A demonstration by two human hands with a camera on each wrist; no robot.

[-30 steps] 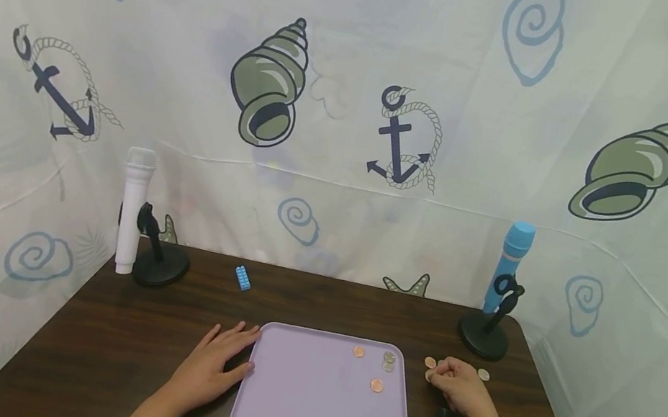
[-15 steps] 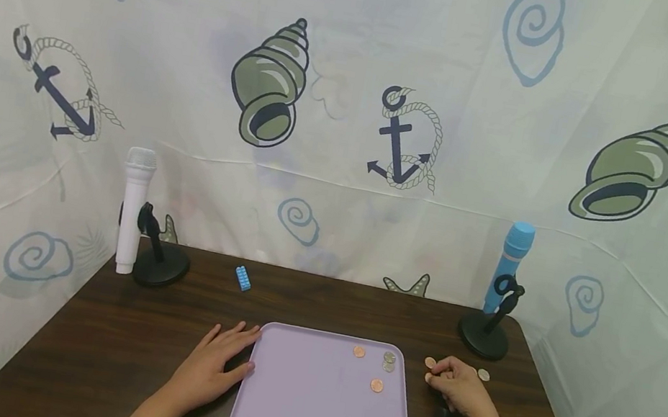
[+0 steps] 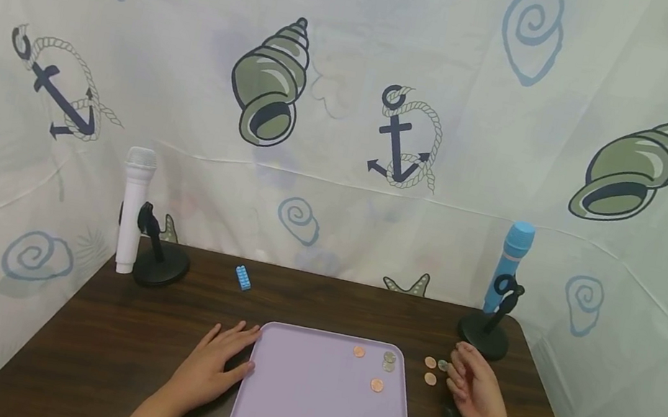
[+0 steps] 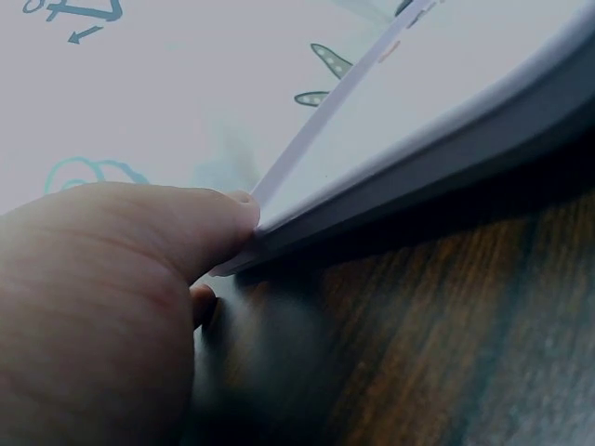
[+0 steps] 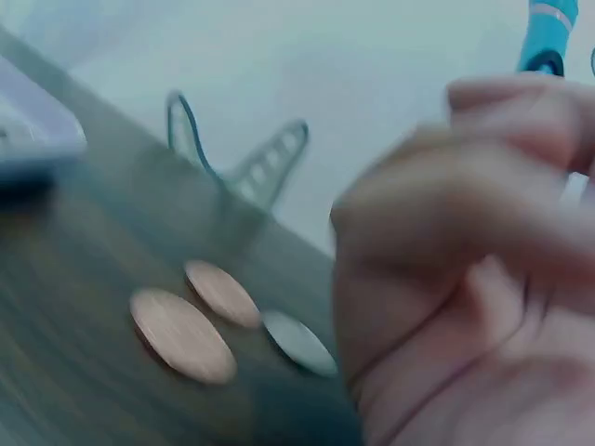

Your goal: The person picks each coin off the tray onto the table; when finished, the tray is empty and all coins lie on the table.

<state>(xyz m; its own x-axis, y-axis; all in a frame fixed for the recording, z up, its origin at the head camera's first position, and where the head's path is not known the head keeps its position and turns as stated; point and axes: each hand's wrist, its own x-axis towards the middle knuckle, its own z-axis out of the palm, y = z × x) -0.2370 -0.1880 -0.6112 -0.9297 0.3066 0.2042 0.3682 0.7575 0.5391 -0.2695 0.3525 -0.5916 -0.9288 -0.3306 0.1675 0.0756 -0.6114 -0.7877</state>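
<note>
My left hand point(image 3: 212, 368) lies with fingers extended against the left edge of the lilac tray point(image 3: 315, 410). In the left wrist view its thumb point(image 4: 209, 223) touches the tray's rim. My right hand point(image 3: 478, 392), blurred in the right wrist view, hovers right of the tray with fingers curled towards the palm. I cannot tell whether something is inside it. Beside its fingertips lie a copper coin point(image 3: 430, 362), a second copper coin point(image 3: 430, 379) and a silver coin point(image 3: 443, 365). Several coins, copper point(image 3: 377, 385) and silver point(image 3: 390, 357), sit on the tray's right part.
A blue microphone point(image 3: 512, 255) leans on a black stand point(image 3: 482, 336) just beyond my right hand. At the back left are a white microphone point(image 3: 133, 213) and another black stand point(image 3: 162, 267). A small blue studded block point(image 3: 243, 278) lies behind the tray.
My right hand has moved right and turned its palm leftward, uncovering a silver coin beside the two copper ones. The silver coin farther right is now hidden from view. The left hand stays put.
</note>
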